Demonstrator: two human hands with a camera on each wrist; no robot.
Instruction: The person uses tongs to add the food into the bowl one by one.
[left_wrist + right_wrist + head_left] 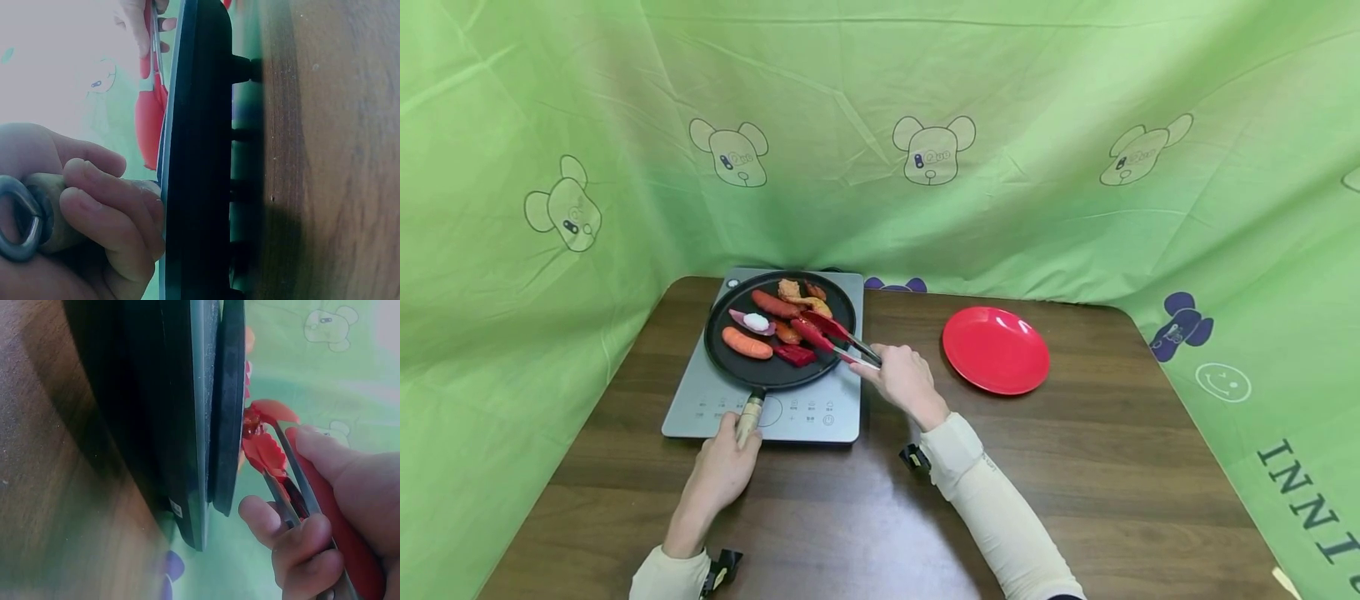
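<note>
My left hand grips the tan handle of a round black frying pan; a metal ring shows at the handle's end in the left wrist view. In my right hand are red-tipped metal tongs. Their tips reach into the pan around a shiny reddish-brown piece of food. A scored orange sausage, a darker sausage, a purple piece with a white top, a dark red piece and a battered golden piece also lie in the pan.
Under the pan is a silver-grey induction cooktop with touch controls along its front. A red plate lies to the right on the brown wooden table. Green cloth printed with bear heads hangs behind and at both sides.
</note>
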